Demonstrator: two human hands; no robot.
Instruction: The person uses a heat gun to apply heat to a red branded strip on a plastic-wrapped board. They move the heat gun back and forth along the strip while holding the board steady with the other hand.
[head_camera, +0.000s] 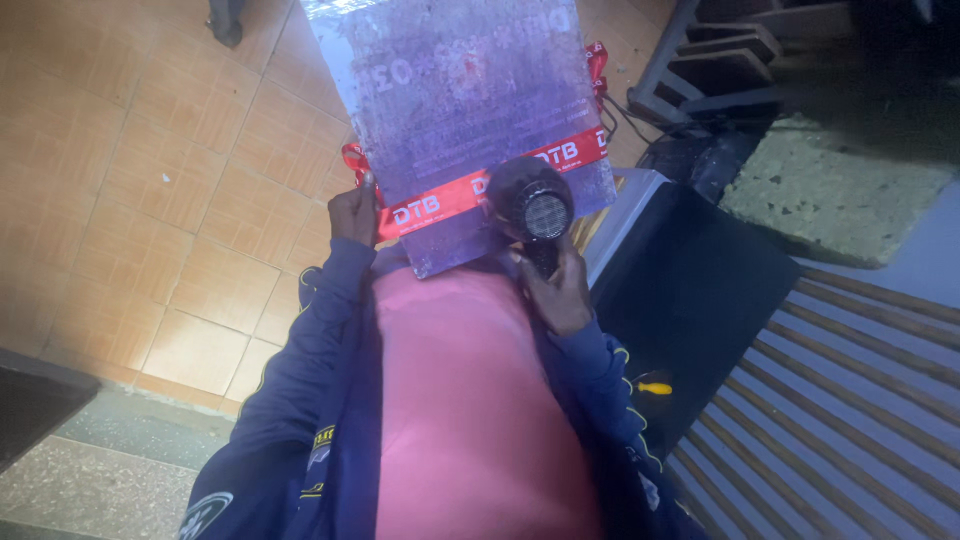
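Head view, looking down past a pink shirt front and dark blue jacket sleeves. Centre: large flat rectangular panel wrapped in clear plastic film (460, 110), crossed near its lower end by a red printed tape band (450, 195), propped upright and tilted against the lap, its far end reaching out over the tan tiled floor (170, 180). Left hand (354, 213) clamped on the panel's left edge just where the red band wraps round, thumb on the face. Right hand (556, 290) closed around the grip of a dark handheld hot-air blower (535, 205), rear grille toward the camera, nozzle directed at the film beside the band, apparently very close; contact not resolvable. Handling, as judged: panel stiff and broad, probably awkward rather than heavy; film smooth and likely slippery, also thin and liable to soften or pucker under heat; firmest purchase along the edges, as held, or at the taped band. Surroundings: black box-like unit with pale rim (690, 290) just right of the blower hand, crowding that elbow; small yellow-handled screwdriver (652, 386) lying at its near edge; ribbed grey slatted surface (850, 400) further right; dark cables and a grey shelf frame (720, 50) beyond the panel's right edge.
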